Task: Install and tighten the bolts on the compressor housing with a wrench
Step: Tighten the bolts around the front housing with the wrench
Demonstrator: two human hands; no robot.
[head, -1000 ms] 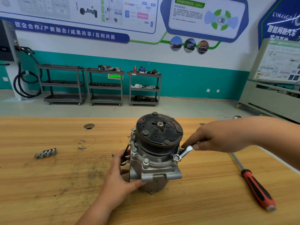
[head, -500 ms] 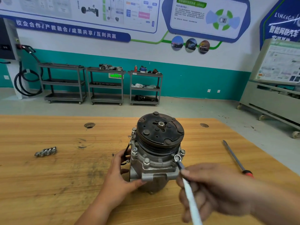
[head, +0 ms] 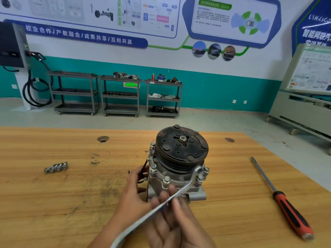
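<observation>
Head view: right hand (head: 173, 224), grip closed on the silver ring wrench (head: 184, 190), has swung it from right to lower left, seemingly a tightening stroke on the grey metal compressor housing (head: 172, 183), which the left hand (head: 134, 196) clasps on the wooden bench (head: 53, 203).

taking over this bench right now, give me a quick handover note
Left hand grips the compressor housing from its left side, steadying it upright on the table.
Right hand has the wrench lying across it; it is blurred, so the grip is unclear. The ring end sits at a bolt on the housing's right front.
Done: bolts stand in the flange all round the visible side.
Left: tighten each one; tightness cannot be judged here.
Nearby: screwdriver to the right, small metal parts to the left.
</observation>
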